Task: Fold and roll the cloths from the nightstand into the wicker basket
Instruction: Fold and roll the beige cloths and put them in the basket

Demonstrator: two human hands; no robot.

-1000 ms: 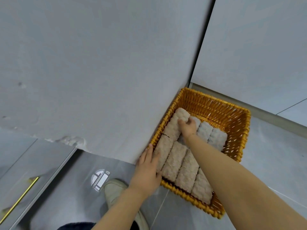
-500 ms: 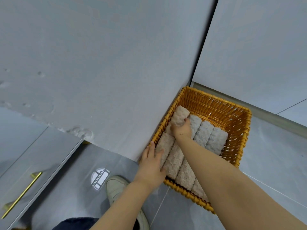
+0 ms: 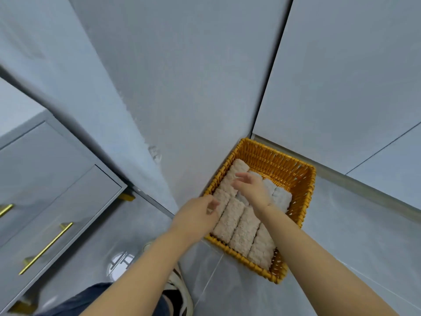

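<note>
- The wicker basket (image 3: 293, 176) stands on the grey tiled floor (image 3: 341, 236), in the lower right part of the frame, inside the corner where two grey walls (image 3: 182, 76) meet.
- Its left rim lies against the left wall, and its far rim is near the other wall.
- Inside the basket lie rolled cloths (image 3: 241, 229), beige and fluffy, side by side in two rows; they fill the near part and the left side.
- The far right part of the basket shows its bare woven bottom.
- The right hand (image 3: 252, 190) is above the far row of rolls, near the centre of the frame. Its fingers are loosely spread and a little bent, and they hold nothing. I cannot tell if the palm touches the roll under it.
- The left hand (image 3: 196, 215) is at the left rim of the basket, just beside the nearest left roll. Its fingers are relaxed and slightly curved, not gripping anything; contact with the rim I cannot tell.
- At the left of the frame is a grey nightstand (image 3: 45, 190) with drawers and golden handles (image 3: 45, 248).
- At the bottom, a shoe (image 3: 180, 290) and a dark trouser leg (image 3: 79, 302) of the person are visible.
</note>
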